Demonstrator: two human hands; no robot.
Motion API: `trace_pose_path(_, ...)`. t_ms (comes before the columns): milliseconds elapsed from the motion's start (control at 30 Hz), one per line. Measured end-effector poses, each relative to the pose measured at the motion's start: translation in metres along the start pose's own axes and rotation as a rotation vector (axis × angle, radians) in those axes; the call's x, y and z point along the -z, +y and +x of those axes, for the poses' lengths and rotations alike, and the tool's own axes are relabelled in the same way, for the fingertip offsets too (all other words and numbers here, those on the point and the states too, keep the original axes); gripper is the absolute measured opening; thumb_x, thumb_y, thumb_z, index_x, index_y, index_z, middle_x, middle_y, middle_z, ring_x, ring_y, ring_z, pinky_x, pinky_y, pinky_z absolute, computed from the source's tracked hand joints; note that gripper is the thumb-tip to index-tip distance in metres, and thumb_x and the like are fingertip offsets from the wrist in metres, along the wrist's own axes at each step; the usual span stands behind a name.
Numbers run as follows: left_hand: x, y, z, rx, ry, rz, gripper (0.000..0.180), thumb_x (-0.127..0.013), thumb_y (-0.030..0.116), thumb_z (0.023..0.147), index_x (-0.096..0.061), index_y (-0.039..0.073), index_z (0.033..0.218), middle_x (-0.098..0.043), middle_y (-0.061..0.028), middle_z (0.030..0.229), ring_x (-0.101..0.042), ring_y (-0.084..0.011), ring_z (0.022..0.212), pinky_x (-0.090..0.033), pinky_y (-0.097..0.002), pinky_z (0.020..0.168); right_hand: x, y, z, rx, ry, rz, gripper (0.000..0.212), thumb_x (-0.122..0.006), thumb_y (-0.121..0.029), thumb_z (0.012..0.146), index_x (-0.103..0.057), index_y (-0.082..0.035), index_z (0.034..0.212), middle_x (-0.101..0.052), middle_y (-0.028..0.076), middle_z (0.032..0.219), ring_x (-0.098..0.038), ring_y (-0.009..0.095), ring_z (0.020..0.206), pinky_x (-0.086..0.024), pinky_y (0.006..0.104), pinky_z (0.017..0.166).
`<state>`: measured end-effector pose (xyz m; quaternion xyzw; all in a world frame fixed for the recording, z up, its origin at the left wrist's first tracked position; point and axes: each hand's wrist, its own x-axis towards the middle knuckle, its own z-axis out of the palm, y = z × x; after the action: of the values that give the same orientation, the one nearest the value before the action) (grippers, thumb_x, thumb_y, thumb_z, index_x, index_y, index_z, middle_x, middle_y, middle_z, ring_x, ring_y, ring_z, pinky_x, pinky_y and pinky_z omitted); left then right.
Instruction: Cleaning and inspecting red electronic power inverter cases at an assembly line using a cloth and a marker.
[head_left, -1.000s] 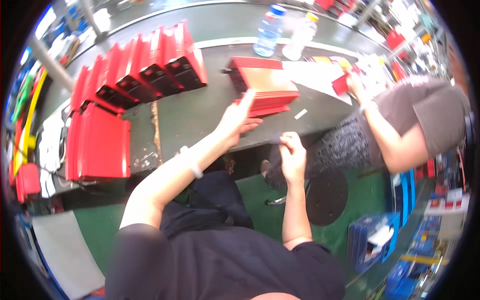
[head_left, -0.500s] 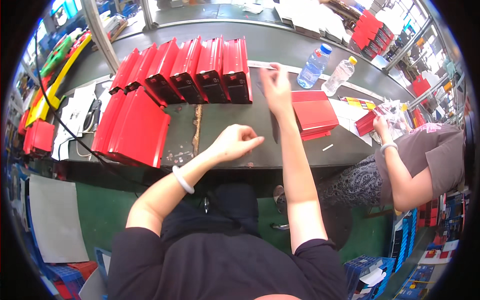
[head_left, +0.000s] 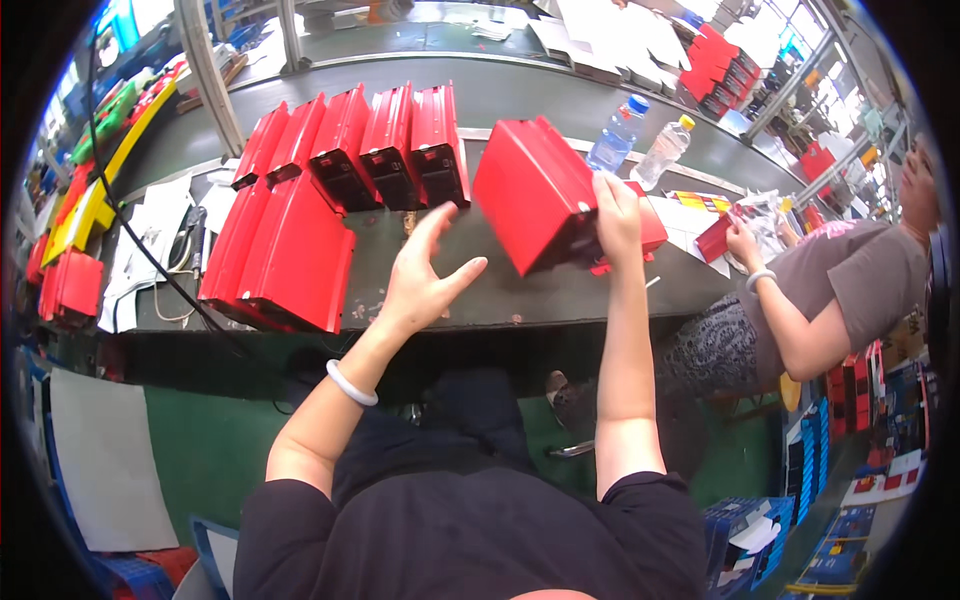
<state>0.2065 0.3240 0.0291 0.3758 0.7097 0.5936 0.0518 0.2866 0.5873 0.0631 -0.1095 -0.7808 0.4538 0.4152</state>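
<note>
My right hand (head_left: 617,215) grips a red box (head_left: 533,193) by its right edge and holds it tilted above the dark workbench (head_left: 450,290). To the left of that box my left hand (head_left: 425,278) hovers with fingers spread, holding nothing. A row of upright red boxes (head_left: 390,140) leans at the back of the bench. Flat red boxes (head_left: 285,255) lie stacked at the bench's left front. Under the lifted box a low pile of red flat pieces (head_left: 648,228) is partly hidden.
Two plastic water bottles (head_left: 640,145) stand behind the lifted box. A co-worker in a grey shirt (head_left: 850,290) sits at the right, hands on a small red item (head_left: 718,238). White papers and a black cable (head_left: 150,250) lie at the left. Blue crates (head_left: 750,530) sit on the green floor.
My right hand has picked a red box off the pile at the right and raised it, tilted. My left hand has opened and lifted toward the box.
</note>
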Motion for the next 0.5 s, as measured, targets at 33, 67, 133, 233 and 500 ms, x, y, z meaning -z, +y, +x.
trace_pose_path(33, 0.001, -0.003, 0.004, -0.098, 0.032, 0.117, 0.087, -0.078, 0.035, 0.072, -0.035, 0.002, 0.140, -0.045, -0.0191, 0.137, -0.047, -0.0288, 0.124, -0.040, -0.0419, 0.102, 0.013, -0.012, -0.015, -0.049, -0.069, 0.073, 0.025, -0.048, -0.015, 0.096, -0.062, 0.006, 0.097, -0.065, 0.008, 0.081, -0.060, 0.015, 0.081, -0.045, 0.0274, 0.074)
trace_pose_path(67, 0.002, -0.006, 0.005, -0.189, 0.068, 0.236, 0.094, -0.080, 0.036, 0.070, -0.031, 0.001, 0.142, -0.042, -0.0211, 0.140, -0.045, -0.0306, 0.126, -0.039, -0.0416, 0.103, 0.024, -0.033, -0.030, -0.103, -0.142, 0.151, 0.024, -0.048, -0.014, 0.096, -0.062, 0.005, 0.096, -0.064, 0.006, 0.083, -0.060, 0.013, 0.081, -0.045, 0.0258, 0.075)
trace_pose_path(133, 0.012, 0.018, 0.007, 0.109, -0.126, -0.014, 0.103, -0.083, 0.038, 0.066, -0.027, -0.003, 0.143, -0.037, -0.0236, 0.143, -0.040, -0.0307, 0.131, -0.032, -0.0374, 0.109, 0.037, -0.048, -0.054, -0.315, -0.266, 0.312, 0.022, -0.049, -0.013, 0.096, -0.063, 0.003, 0.096, -0.064, 0.004, 0.087, -0.058, 0.009, 0.084, -0.044, 0.0220, 0.076)
trace_pose_path(233, 0.032, 0.012, -0.005, 0.254, -0.607, -0.353, 0.072, -0.083, 0.021, 0.067, -0.050, -0.003, 0.127, -0.062, -0.0116, 0.117, -0.059, -0.0179, 0.105, -0.044, -0.0321, 0.097, 0.035, -0.058, -0.080, -0.476, -0.438, 0.437, 0.023, -0.051, -0.015, 0.094, -0.063, 0.003, 0.100, -0.064, 0.005, 0.093, -0.059, 0.011, 0.089, -0.045, 0.0244, 0.081)
trace_pose_path(500, 0.054, 0.020, -0.101, 0.420, -0.251, -0.489, 0.056, -0.083, 0.010, 0.066, -0.058, -0.002, 0.114, -0.064, -0.0089, 0.108, -0.059, -0.0153, 0.100, -0.046, -0.0308, 0.092, 0.004, -0.079, -0.069, -0.384, -0.222, 0.682, 0.025, -0.048, -0.016, 0.090, -0.052, -0.004, 0.111, -0.057, 0.005, 0.103, -0.059, 0.013, 0.088, -0.048, 0.0255, 0.071)
